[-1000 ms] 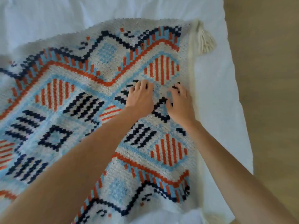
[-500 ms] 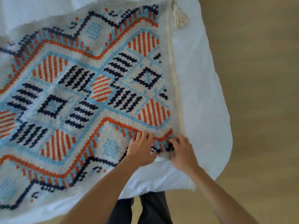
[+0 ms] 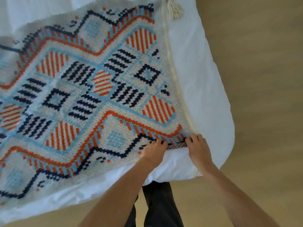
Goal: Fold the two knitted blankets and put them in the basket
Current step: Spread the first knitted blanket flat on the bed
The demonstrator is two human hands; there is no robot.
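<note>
Blanket: knitted blanket [image 3: 91,95] lying spread out flat, patterned side up, with navy, orange and pale blue diamonds and zigzags on a cream ground.
Where it lies: on the white bed [image 3: 205,95], covering most of it; a band of bare white bedding shows along the blanket's right side and along the near side. The blanket's left part runs out of view.
Border: a plain cream border [image 3: 172,71] runs down the blanket's right side, from the far corner to the near corner.
Tassel: a cream tassel [image 3: 175,10] lies at the far right corner, resting on the bedding.
Left hand: the left hand [image 3: 154,151] is at the blanket's near edge, just left of the near right corner, back of the hand up, its fingers [image 3: 158,142] curled down onto the knit and gripping the edge.
Right hand: the right hand [image 3: 199,149] is at the near right corner itself, close beside the left but not touching it, fingers bent and pinching the corner where the border ends.
Between the hands: a short strip of edge [image 3: 177,145] is turned up, showing the greyish reverse of the knit.
Person: dark trouser legs [image 3: 160,203] stand against the near side of the bed, below both forearms.
Floor: tan wooden floor [image 3: 262,79] to the right of the bed and in front of it.
</note>
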